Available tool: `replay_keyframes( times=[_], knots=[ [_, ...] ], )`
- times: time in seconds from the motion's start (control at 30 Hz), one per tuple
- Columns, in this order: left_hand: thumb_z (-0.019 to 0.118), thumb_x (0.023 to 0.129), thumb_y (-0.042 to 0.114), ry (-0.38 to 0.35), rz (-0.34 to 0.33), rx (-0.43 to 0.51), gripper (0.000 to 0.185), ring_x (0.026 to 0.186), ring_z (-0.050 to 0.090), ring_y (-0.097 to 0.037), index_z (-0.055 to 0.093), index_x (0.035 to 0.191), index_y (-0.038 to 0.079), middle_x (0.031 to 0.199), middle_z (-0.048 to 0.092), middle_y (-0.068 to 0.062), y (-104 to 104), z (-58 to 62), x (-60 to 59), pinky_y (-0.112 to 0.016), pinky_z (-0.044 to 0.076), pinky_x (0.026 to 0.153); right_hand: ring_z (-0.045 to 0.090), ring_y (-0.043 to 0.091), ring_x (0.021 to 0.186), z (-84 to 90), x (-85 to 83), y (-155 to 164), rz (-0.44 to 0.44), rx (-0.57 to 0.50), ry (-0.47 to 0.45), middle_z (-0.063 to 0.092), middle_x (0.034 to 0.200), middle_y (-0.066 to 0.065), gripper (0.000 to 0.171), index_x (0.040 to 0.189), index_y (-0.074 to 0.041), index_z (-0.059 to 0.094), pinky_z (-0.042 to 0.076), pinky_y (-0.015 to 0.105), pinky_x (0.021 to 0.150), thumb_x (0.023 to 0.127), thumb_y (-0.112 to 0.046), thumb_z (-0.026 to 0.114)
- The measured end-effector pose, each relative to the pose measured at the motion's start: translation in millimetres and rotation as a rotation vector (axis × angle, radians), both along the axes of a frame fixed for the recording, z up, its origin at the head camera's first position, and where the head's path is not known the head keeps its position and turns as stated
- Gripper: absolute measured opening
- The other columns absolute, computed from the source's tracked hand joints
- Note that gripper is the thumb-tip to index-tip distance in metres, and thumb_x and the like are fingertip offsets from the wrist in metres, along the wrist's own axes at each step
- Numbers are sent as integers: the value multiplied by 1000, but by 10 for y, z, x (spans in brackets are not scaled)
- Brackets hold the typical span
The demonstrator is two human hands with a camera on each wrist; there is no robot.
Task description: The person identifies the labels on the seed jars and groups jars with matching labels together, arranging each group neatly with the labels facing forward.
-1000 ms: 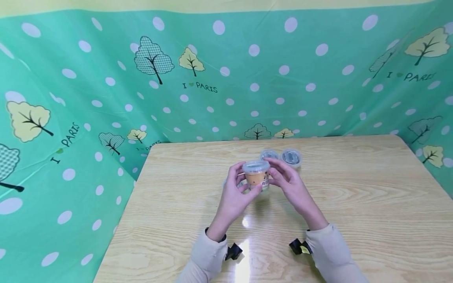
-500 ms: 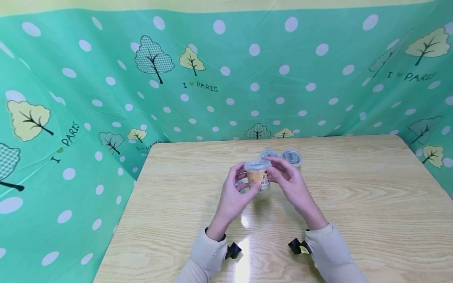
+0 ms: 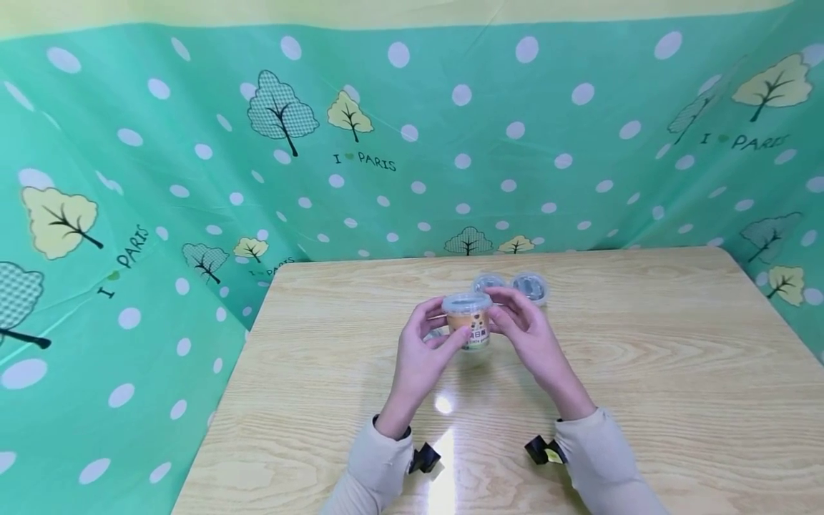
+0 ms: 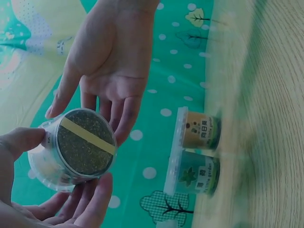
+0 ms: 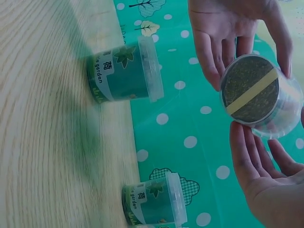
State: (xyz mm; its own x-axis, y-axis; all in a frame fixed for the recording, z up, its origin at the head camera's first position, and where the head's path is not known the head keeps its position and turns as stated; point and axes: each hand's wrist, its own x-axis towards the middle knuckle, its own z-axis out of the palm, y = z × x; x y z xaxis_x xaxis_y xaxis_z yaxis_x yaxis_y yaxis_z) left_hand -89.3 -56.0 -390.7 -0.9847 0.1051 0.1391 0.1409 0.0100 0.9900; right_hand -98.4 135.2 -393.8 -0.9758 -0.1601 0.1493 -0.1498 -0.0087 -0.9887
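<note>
Both hands hold a clear lidded plastic cup (image 3: pixel 468 322) above the table. It has an orange printed label. My left hand (image 3: pixel 421 361) has its thumb on the cup's front and its fingers behind the left side. On the opposite side, my right hand (image 3: pixel 529 336) touches the cup near the lid with thumb and fingers. From below, the left wrist view shows the cup's bottom (image 4: pixel 88 142), with dark soil-like stuff inside and a pale yellow strip across it. In the right wrist view, the right fingers (image 5: pixel 249 152) lie against the cup's side.
Two more lidded cups, one cup (image 3: pixel 488 281) and another (image 3: pixel 531 287), stand behind the hands. Another cup (image 3: pixel 434 334) shows partly behind the left hand. In the left wrist view, one cup (image 4: pixel 202 130) has an orange label. Polka-dot green cloth (image 3: pixel 412 172) borders the wooden table (image 3: pixel 644 386).
The held cup has turned a little between the hands, so more of the printed label faces forward. Both hands stay almost where they were; the left thumb has shifted slightly left.
</note>
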Motion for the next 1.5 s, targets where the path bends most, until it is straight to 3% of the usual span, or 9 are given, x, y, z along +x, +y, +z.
replay_keyframes(
  times=[0.53,1.0,1.5],
  knots=[
    [75,87,12,-17,-60,48,57,116,61,-31,51,138,5,128,57,-17,-56,-45,-36,-38,56,96,57,11,117,27,2,-3,19,56,5,46,146,15,43,145,-6,47,57,27,91,106,-26,47],
    [71,90,15,-38,-89,62,55,118,60,-30,50,140,5,131,58,-16,-87,-36,-46,-37,54,99,59,9,115,19,1,-20,18,43,15,48,145,15,41,141,-3,49,58,28,90,105,-23,50],
    [61,99,25,-55,-52,68,43,114,63,-28,53,137,5,128,61,-18,-130,10,-48,-33,58,90,58,6,117,35,3,-59,40,55,-3,48,145,16,43,142,-2,48,57,27,93,104,-22,53]
  ],
)
